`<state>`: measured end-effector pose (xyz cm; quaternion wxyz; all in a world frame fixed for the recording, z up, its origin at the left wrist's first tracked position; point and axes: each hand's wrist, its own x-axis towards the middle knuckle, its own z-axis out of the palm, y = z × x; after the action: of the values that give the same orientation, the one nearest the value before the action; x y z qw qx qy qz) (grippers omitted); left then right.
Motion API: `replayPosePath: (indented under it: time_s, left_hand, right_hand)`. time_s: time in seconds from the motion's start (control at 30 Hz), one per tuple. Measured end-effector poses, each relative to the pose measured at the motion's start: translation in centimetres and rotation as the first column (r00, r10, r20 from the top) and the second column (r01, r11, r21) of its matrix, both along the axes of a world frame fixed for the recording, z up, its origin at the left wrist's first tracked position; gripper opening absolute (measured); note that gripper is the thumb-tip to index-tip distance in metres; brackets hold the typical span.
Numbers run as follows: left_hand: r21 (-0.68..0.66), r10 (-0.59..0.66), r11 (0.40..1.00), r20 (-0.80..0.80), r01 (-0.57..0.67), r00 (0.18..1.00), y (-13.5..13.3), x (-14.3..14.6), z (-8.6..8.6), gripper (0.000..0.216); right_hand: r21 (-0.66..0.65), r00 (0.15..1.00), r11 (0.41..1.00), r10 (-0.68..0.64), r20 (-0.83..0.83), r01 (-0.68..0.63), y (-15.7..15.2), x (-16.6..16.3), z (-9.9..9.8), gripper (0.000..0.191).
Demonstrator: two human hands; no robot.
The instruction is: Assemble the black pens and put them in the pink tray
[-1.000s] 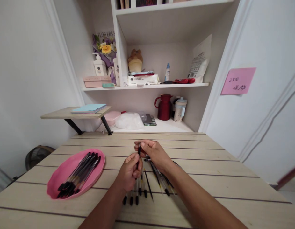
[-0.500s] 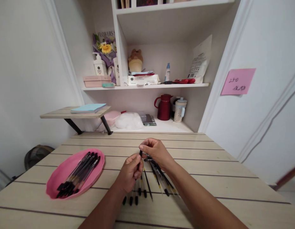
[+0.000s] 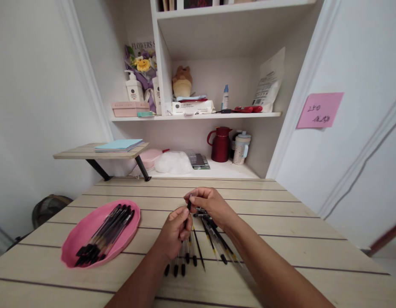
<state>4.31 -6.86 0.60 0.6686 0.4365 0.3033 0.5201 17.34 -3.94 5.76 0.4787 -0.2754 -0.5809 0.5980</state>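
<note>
My left hand (image 3: 176, 229) is closed round a black pen (image 3: 189, 205), which stands nearly upright with its lower part hidden in the fist. At the pen's upper end, the thumb and fingers of my right hand (image 3: 209, 205) are pinched together, and a small pale bit shows between them. Under and beside both hands lie several clear pen barrels (image 3: 194, 252) with black ends, and thin dark refills (image 3: 199, 248) with yellow parts. More black-capped pens (image 3: 219, 241) fan out below my right wrist, partly covered by it. A pink scalloped tray (image 3: 68, 248) to the left holds a bundle of black pens (image 3: 108, 233).
A small raised stand (image 3: 79, 152) with blue paper (image 3: 119, 145) is at the table's back left. Behind the table, a white shelf unit (image 3: 236, 170) holds a red jug (image 3: 220, 144), a cup (image 3: 241, 147) and a white plastic bag (image 3: 173, 162).
My right hand's fingers have shifted slightly at the pen's top, showing a little more of its upper end. My left hand and the pens on the table have stayed put.
</note>
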Motion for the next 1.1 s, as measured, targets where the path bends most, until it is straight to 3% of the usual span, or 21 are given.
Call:
replayPosePath:
  time_s: [0.13,0.27,0.43,0.6,0.73,0.93,1.1]
  left_hand:
    - [-0.003,-0.004,1.000,-0.004,0.004,1.000,0.0,0.0,-0.1,0.022]
    - [-0.014,0.004,1.000,-0.001,-0.004,1.000,0.0,0.0,0.0,0.023]
    - [-0.011,-0.008,1.000,-0.008,0.008,1.000,0.1,0.0,-0.1,0.024]
    - [-0.018,-0.001,1.000,0.013,0.001,1.000,0.1,0.0,0.0,0.023]
    - [-0.021,-0.014,1.000,0.020,0.014,1.000,0.1,-0.1,0.0,0.021]
    - [-0.024,-0.017,1.000,0.041,0.018,0.999,0.3,-0.2,-0.1,0.021]
    - [-0.011,-0.018,1.000,0.007,0.018,1.000,0.2,-0.2,-0.2,0.020]
  right_hand:
    - [0.004,0.999,0.999,-0.050,0.018,0.050,0.1,0.0,-0.2,0.023]
    - [-0.014,1.000,1.000,0.018,-0.009,-0.018,0.2,0.1,-0.4,0.024]
    - [-0.011,1.000,1.000,-0.029,-0.003,0.029,0.3,0.0,-0.6,0.026]
    - [-0.007,0.999,0.999,0.033,-0.020,-0.034,0.2,-0.2,-0.6,0.023]
    - [-0.029,0.997,0.997,-0.069,-0.032,0.068,0.2,-0.5,-0.8,0.021]
    - [-0.046,0.997,0.999,-0.009,-0.077,0.006,0.3,-0.6,-1.1,0.022]
    - [-0.051,0.990,0.994,-0.100,-0.095,0.096,0.4,-0.8,-1.2,0.021]
